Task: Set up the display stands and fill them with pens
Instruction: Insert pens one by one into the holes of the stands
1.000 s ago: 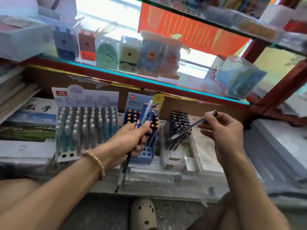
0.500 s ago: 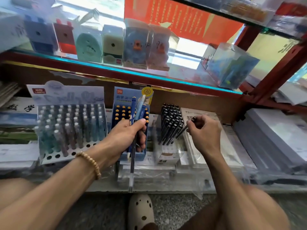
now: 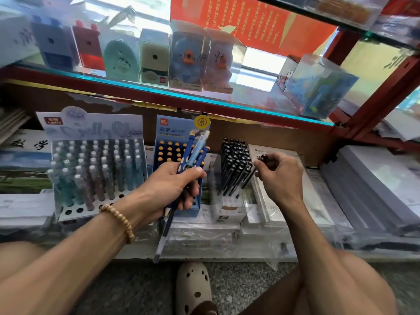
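Under the glass shelf (image 3: 204, 100), head view, only one cam. Left hand (image 3: 175, 185) grips a bundle of blue plastic pens (image 3: 193, 153), fingers curled round the barrels, tips poking out below the wrist. Right hand (image 3: 276, 173) pinches the cap end of a single black pen (image 3: 263, 157) w/ thumb and fingertips, its lower end down among the black pens (image 3: 235, 164) in the clear plastic stand (image 3: 227, 212) just left of those fingers.

Progress, my read: all three stands are up. Pale cardboard stand with pastel pens (image 3: 95, 169), left of the left hand, is nearly full, a few empty holes along its front row. Blue cardboard stand with yellow-capped pens (image 3: 168, 153), behind the left hand, is partly hidden, so fill unclear. Black stand looks almost full. Left to do: seat this black pen, then slot the blue bundle.

Around: boxed sharpeners (image 3: 156, 57) on the shelf above, paper stacks (image 3: 375, 185) right of the right hand, loose plastic wrap (image 3: 261, 244) nearer than both hands. Left hand itself blocks the blue stand.
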Demonstrator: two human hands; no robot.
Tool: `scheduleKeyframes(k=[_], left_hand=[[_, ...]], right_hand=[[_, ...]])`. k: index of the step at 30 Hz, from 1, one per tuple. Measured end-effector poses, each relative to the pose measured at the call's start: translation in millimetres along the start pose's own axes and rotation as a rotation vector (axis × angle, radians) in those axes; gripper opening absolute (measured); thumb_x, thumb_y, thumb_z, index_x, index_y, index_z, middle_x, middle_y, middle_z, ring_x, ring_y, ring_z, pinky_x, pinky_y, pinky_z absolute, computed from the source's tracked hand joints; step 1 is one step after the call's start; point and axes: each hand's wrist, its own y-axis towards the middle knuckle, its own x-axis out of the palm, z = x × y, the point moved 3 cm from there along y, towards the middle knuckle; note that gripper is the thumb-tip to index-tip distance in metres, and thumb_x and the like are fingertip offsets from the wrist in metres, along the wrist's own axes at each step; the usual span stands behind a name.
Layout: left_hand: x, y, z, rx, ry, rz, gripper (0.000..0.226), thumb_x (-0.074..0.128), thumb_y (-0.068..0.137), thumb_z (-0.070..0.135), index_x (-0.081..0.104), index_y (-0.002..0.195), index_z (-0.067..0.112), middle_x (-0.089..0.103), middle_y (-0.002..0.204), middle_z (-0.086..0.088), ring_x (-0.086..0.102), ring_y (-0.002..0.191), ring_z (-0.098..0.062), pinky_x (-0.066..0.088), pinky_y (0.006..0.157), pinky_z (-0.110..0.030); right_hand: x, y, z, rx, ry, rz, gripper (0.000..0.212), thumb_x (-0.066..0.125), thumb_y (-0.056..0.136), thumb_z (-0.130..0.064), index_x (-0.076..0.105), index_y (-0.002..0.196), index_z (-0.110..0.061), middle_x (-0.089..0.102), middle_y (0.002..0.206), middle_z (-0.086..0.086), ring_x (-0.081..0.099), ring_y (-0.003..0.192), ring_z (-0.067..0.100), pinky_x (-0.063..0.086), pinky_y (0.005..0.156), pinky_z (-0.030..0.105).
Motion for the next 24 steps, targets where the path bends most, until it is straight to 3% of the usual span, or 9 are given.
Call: scheduleKeyframes(k=[4,7,14,18,21,23,24], left_hand=[[0,-2,1,0.010,0.013,-0.030,0.027,0.048,0.102,0.025,0.062,0.102,0.002,0.059,0.058,-0.005,0.054,0.043,-0.018,0.042,0.040,-0.022],[1,-3,0,-0.001,0.028,-0.050,0.028,0.046,0.103,0.026,0.060,0.098,0.002,0.064,0.061,-0.010,0.060,0.048,-0.021,0.044,0.044,-0.024],[4,-1,-3,-0.010,0.006,-0.090,0.029,0.046,0.103,0.025,0.059,0.091,0.003,0.073,0.074,-0.017,0.071,0.063,-0.026,0.051,0.048,-0.024],[3,-3,-2,0.003,0.019,-0.132,0.029,0.046,0.103,0.025,0.060,0.091,0.002,0.071,0.071,-0.016,0.070,0.062,-0.027,0.051,0.049,-0.025],[7,-6,-1,0.015,0.027,-0.187,0.030,0.046,0.103,0.025,0.060,0.093,0.001,0.069,0.068,-0.014,0.068,0.059,-0.027,0.050,0.049,-0.026],[9,-6,-1,0.019,0.038,-0.207,0.030,0.046,0.103,0.025,0.060,0.093,0.001,0.069,0.068,-0.013,0.067,0.059,-0.026,0.050,0.049,-0.026],[8,-6,-1,0.019,0.043,-0.203,0.029,0.046,0.103,0.025,0.060,0.093,0.001,0.068,0.067,-0.013,0.067,0.058,-0.026,0.050,0.049,-0.026]], right_hand=[[0,0,1,0.011,0.004,0.013,0.006,0.074,0.089,-0.019,0.072,0.094,-0.015,0.070,0.081,0.000,0.071,0.076,0.016,0.062,0.077,0.040],[1,0,0,0.002,0.001,0.015,0.006,0.074,0.089,-0.018,0.069,0.090,-0.022,0.070,0.080,-0.001,0.071,0.075,0.016,0.062,0.077,0.040],[14,-8,10,0.003,-0.204,-0.193,0.007,0.075,0.087,-0.019,0.076,0.093,-0.015,0.071,0.087,0.000,0.066,0.081,0.013,0.058,0.083,0.037],[11,-11,6,0.053,-0.186,-0.220,0.005,0.077,0.086,-0.021,0.074,0.088,-0.018,0.066,0.080,-0.007,0.061,0.077,0.010,0.053,0.075,0.031],[-5,-13,-7,-0.023,-0.259,-0.105,0.013,0.075,0.085,-0.020,0.070,0.096,-0.014,0.063,0.086,-0.004,0.059,0.080,0.011,0.044,0.070,0.021],[-19,-15,-27,-0.080,-0.152,0.030,0.008,0.071,0.088,-0.019,0.068,0.092,-0.013,0.065,0.083,-0.004,0.059,0.073,0.006,0.042,0.063,0.011],[-20,-16,-38,-0.074,-0.037,0.020,0.009,0.069,0.090,-0.021,0.069,0.088,-0.012,0.067,0.082,-0.003,0.059,0.070,0.005,0.044,0.061,0.009]])
